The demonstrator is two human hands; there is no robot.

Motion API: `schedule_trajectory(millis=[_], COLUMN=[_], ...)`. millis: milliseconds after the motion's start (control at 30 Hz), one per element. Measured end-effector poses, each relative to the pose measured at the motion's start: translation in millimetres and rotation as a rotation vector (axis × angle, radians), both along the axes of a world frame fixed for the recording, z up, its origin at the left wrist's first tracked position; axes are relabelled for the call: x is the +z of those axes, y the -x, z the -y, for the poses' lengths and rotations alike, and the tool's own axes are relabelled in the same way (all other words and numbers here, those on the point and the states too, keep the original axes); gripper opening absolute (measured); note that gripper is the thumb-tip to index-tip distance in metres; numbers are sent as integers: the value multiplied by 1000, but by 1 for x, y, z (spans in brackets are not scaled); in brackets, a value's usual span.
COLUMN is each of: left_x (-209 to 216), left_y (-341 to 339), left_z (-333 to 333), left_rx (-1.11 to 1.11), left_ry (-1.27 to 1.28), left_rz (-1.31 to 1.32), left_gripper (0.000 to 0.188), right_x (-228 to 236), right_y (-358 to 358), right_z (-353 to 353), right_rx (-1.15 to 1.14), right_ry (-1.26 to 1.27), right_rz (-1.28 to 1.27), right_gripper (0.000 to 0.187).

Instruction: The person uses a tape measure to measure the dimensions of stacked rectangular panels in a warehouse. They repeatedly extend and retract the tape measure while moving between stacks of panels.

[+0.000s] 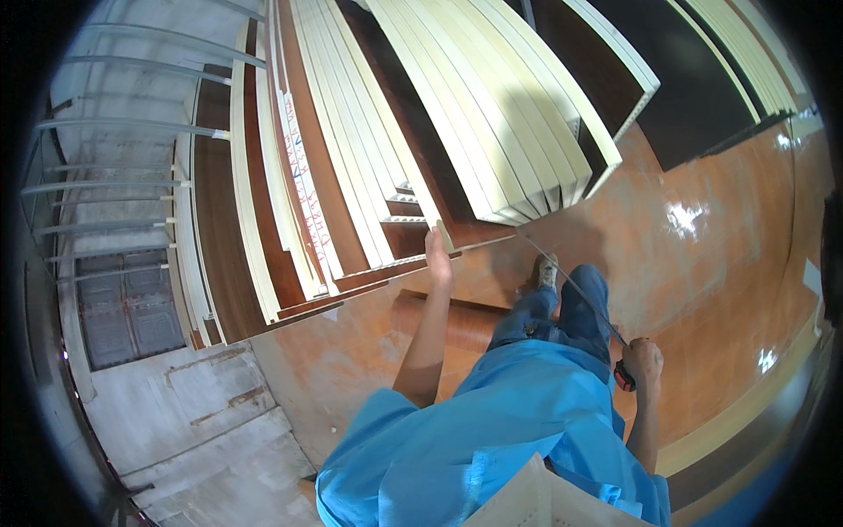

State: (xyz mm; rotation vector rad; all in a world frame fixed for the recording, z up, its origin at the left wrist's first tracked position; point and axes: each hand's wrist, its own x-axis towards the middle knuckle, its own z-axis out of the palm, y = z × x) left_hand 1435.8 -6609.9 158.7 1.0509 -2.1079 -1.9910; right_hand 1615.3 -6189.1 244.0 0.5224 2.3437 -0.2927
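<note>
Tape measure [624,376] sits gripped in the right hand [646,358], its blade [575,283] stretched toward cream-edged panels [518,140]; the left hand [438,262], fingers straight and unclenched, is at a dark brown panel's [446,189] near end.

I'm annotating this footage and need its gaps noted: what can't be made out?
Head view:
- Tape blade: any markings, too small.
- Pale-edged panels: far ends, cut off by top edge.
- Right hand: fingertips on the tape measure, unclear.
- Right foot: hidden by right leg.
</note>
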Motion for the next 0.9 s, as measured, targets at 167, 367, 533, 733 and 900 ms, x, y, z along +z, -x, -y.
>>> schedule_trajectory(millis=[167, 367, 533, 733, 900], left_x=[-1, -1, 41, 56, 26], left_y=[3, 11, 11, 24, 42], left_z=[-14, -22, -43, -73, -107], left_rx=[21, 111, 163, 220, 362], left_ry=[88, 117, 229, 255, 558], left_rz=[-104, -47, 212, 253, 265], left_gripper=[52, 66, 78, 68, 64], right_x=[-5, -9, -6, -9, -10], right_y=[55, 112, 186, 240, 261], right_z=[4, 7, 9, 26, 28], right_rx=[282, 453, 702, 1007, 1129], right_ry=[5, 35, -13, -48, -60], right_rz=[29, 179, 252, 293, 278], right_gripper=[37, 34, 33, 34, 31])
